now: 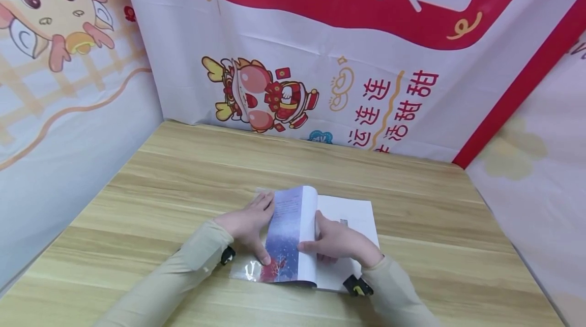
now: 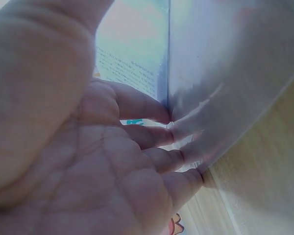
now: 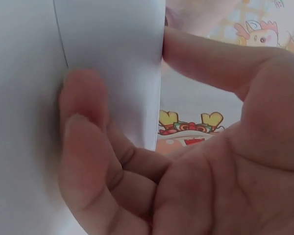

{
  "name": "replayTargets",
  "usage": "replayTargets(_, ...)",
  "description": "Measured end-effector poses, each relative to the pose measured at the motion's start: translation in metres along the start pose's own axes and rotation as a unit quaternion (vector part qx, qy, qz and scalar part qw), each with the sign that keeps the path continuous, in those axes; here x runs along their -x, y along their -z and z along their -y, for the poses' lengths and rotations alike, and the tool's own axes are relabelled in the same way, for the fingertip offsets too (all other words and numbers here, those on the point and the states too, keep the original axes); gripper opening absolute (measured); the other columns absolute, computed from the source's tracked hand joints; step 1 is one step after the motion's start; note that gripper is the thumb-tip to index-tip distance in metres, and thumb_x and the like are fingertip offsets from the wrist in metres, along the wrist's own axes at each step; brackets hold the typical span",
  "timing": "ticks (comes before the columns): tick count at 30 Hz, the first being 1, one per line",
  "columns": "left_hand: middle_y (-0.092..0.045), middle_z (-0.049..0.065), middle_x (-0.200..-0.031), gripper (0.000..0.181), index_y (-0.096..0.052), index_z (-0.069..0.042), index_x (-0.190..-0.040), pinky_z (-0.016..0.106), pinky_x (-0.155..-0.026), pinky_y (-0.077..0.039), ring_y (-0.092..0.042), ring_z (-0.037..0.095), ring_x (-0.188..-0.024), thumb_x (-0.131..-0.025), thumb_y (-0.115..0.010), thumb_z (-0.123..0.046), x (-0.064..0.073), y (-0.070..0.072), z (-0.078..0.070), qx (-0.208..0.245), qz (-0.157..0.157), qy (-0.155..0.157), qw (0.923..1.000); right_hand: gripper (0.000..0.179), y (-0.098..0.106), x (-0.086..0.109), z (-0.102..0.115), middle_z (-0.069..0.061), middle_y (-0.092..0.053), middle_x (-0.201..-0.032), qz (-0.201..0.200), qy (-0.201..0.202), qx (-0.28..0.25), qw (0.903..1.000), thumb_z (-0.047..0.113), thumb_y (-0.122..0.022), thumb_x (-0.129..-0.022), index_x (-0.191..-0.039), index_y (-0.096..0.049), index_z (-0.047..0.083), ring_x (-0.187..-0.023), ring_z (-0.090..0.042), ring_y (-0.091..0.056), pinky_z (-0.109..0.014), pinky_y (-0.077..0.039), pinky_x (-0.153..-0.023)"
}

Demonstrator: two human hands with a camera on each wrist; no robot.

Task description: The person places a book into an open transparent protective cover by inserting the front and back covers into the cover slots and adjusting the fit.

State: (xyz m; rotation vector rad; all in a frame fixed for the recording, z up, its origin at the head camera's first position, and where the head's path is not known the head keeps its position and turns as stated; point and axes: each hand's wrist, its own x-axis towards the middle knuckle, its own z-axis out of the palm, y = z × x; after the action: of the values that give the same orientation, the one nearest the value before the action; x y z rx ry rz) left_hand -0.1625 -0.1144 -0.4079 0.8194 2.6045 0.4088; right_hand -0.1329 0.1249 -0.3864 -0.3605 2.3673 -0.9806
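A thin book [image 1: 286,235] lies open on the table, its blue-violet printed side on the left and a white page on the right. Clear plastic film [image 1: 244,271] sticks out past its left edge. My left hand [image 1: 249,220] rests at that edge with thumb and fingers spread; in the left wrist view its fairly straight fingers [image 2: 152,134] touch the film. My right hand [image 1: 339,240] holds a bowed white page [image 1: 309,235] near the middle, thumb on one side. In the right wrist view the curled fingertips [image 3: 85,98] lie against white paper.
The wood-grain table [image 1: 183,174] extends around the book on all sides. Behind it hangs a white and red printed cloth [image 1: 293,42], with more printed cloth [image 1: 68,88] along the left. Dark wrist devices [image 1: 358,285] sit near the sleeve cuffs.
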Motion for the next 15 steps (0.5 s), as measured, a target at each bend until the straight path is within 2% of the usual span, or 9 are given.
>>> replayTargets(5, 0.003, 0.026, -0.159, 0.142, -0.012, 0.01, -0.151, 0.047, -0.117, -0.004, 0.003, 0.039, -0.146, -0.052, -0.089, -0.057, 0.0002, 0.0001, 0.0006, -0.003, 0.001, 0.002, 1.0, 0.098, 0.0028, -0.0003, -0.0011, -0.011, -0.063, -0.072, 0.015, -0.004, -0.005, 0.9999, 0.035, -0.073, -0.09, -0.151, -0.011, -0.01, -0.057, -0.024, -0.061, -0.038, -0.052, -0.048)
replayTargets(7, 0.003, 0.026, -0.159, 0.143, -0.011, 0.01, -0.151, 0.047, -0.117, -0.004, 0.003, 0.039, -0.146, -0.052, -0.089, -0.057, 0.0003, 0.0002, 0.0002, -0.003, 0.001, 0.003, 1.0, 0.099, 0.0023, -0.0004, -0.0014, -0.011, -0.063, -0.073, 0.016, -0.004, -0.007, 0.9998, 0.034, -0.073, -0.09, -0.151, -0.009, -0.011, -0.057, -0.023, -0.061, -0.037, -0.051, -0.048)
replayTargets(11, 0.004, 0.025, -0.159, 0.143, -0.011, 0.009, -0.152, 0.047, -0.117, -0.004, 0.003, 0.039, -0.146, -0.051, -0.089, -0.057, 0.0003, -0.0003, -0.0005, -0.002, 0.001, 0.006, 1.0, 0.087, -0.001, -0.0007, -0.0013, -0.012, -0.062, -0.073, 0.002, 0.0, -0.011, 0.9999, 0.03, -0.074, -0.089, -0.147, -0.021, -0.008, -0.055, -0.022, -0.058, -0.034, -0.048, -0.045)
replayTargets(15, 0.003, 0.025, -0.159, 0.144, -0.011, 0.009, -0.152, 0.047, -0.117, -0.005, 0.003, 0.039, -0.146, -0.051, -0.09, -0.057, 0.0007, -0.001, -0.0004, -0.002, 0.0, 0.008, 1.0, 0.087, -0.0052, -0.001, -0.0004, -0.01, -0.059, -0.07, -0.009, 0.003, -0.002, 1.0, 0.029, -0.075, -0.089, -0.146, -0.022, -0.009, -0.052, -0.02, -0.054, -0.03, -0.044, -0.043)
